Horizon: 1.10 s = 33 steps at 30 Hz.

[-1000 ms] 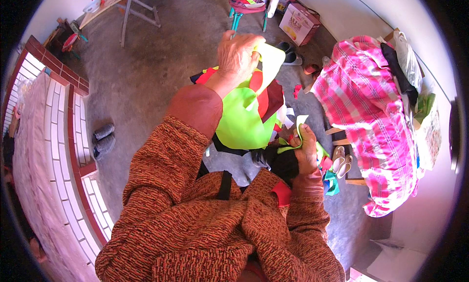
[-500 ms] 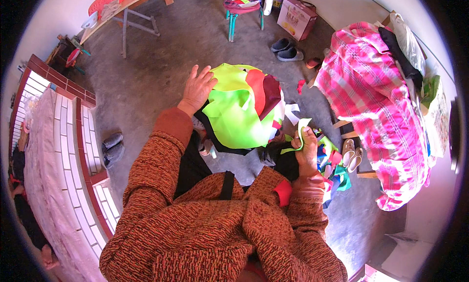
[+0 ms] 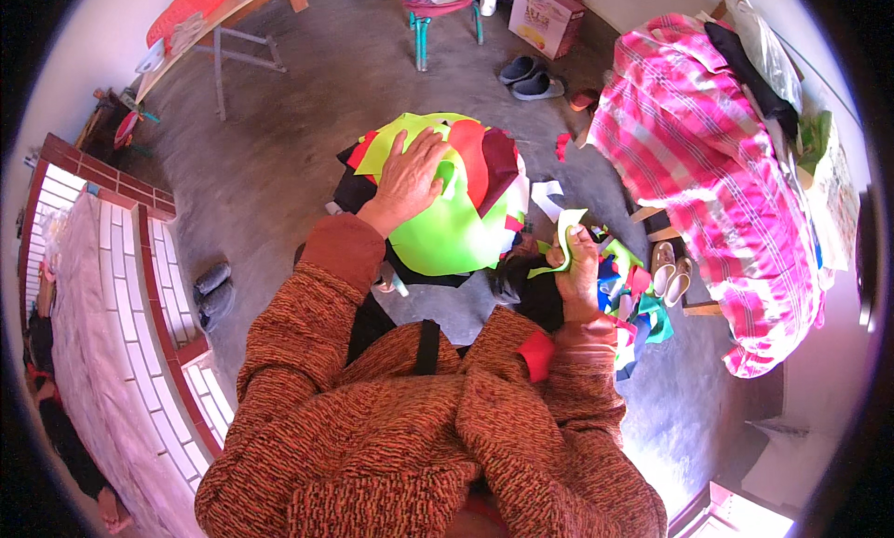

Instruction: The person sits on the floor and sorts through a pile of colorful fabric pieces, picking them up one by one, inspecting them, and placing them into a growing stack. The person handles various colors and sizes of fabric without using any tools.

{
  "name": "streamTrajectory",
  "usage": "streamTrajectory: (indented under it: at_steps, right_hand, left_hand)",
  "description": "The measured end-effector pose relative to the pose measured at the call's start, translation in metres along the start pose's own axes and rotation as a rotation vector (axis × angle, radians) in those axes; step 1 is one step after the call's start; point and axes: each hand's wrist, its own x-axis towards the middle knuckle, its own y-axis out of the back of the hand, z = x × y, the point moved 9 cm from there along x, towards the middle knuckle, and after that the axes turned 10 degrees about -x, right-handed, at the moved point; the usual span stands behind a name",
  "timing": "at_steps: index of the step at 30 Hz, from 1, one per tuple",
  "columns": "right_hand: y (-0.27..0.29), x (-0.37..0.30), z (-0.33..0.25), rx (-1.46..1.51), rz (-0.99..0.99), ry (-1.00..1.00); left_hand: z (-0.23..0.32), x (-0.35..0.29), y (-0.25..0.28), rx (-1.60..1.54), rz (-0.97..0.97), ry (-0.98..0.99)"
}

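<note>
My left hand (image 3: 410, 179) lies with fingers stretched out on top of a rounded pile of fabric pieces (image 3: 447, 231). Bright yellow-green cloth covers most of that pile, with a red piece (image 3: 470, 151), a dark maroon piece (image 3: 500, 170) and black cloth at its edges. To the right of it, my right hand (image 3: 579, 263) is closed on a narrow yellow-green fabric strip (image 3: 569, 229), which curls up above the fingers. What supports the pile is hidden beneath the cloth. Multicoloured scraps (image 3: 638, 300) lie heaped just beyond my right wrist.
A pink plaid cloth (image 3: 689, 165) drapes over furniture on the right, with pale shoes (image 3: 670, 272) beside it. Dark slippers (image 3: 533, 79), a carton (image 3: 547, 18) and a small stool (image 3: 438, 5) stand at the back. Grey slippers (image 3: 214, 291) rest near the tiled ledge (image 3: 140, 296) on the left.
My left hand has moved from the pile's upper left edge rightward onto its top. My right hand still holds the strip. The whole view has shifted slightly.
</note>
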Motion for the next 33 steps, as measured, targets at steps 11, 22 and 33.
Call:
streamTrajectory:
  at_steps: [11,22,33]
  right_hand:
    - [0.040,0.026,-0.010,-0.159,0.234,-0.058]
    - [0.109,0.200,-0.084,-0.719,0.524,0.153]
    - [0.320,-0.009,-0.038,-0.911,0.757,-0.036]
  left_hand:
    - [-0.005,0.000,-0.044,-0.036,-0.043,0.143]
    - [-0.004,0.007,-0.051,-0.046,-0.084,0.171]
    - [-0.004,0.012,-0.058,-0.005,-0.102,0.154]
